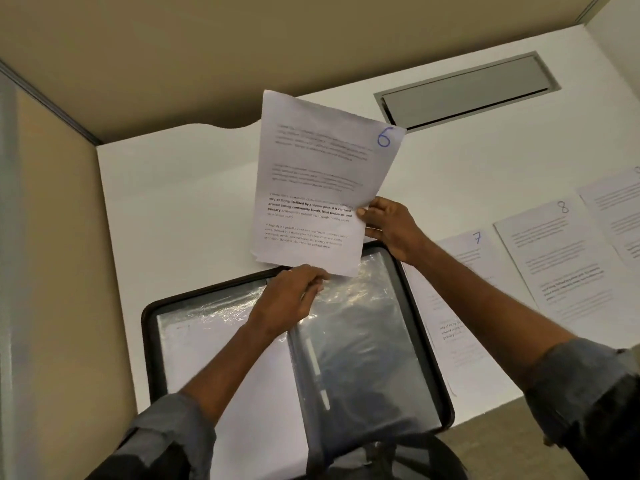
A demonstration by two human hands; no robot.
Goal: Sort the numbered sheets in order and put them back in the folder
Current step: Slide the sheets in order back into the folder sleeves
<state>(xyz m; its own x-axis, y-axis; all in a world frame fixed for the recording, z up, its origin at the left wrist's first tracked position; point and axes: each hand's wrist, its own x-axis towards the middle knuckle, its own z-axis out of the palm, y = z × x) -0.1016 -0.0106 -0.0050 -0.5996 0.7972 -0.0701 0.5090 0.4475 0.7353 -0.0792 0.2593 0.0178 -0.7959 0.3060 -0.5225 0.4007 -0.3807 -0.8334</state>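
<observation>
Sheet marked 6 (322, 188) was held up above open folder (149, 348), at folder's 12 o'clock.
Left hand (289, 296) pinched sheet's bottom edge; right hand (391, 226) pinched its right edge.
Sheet's long axis ran 6 to 12 o'clock, top leaning slightly toward 1; printed face toward camera, number in corner at 1 o'clock.
Sheets 7 (479, 252) and 8 (554, 251) lay on desk (180, 188) at folder's 3 o'clock.
Step, likely: filing sheet 6.
Next move probably called for lowering bottom edge into clear sleeve (363, 341).
</observation>
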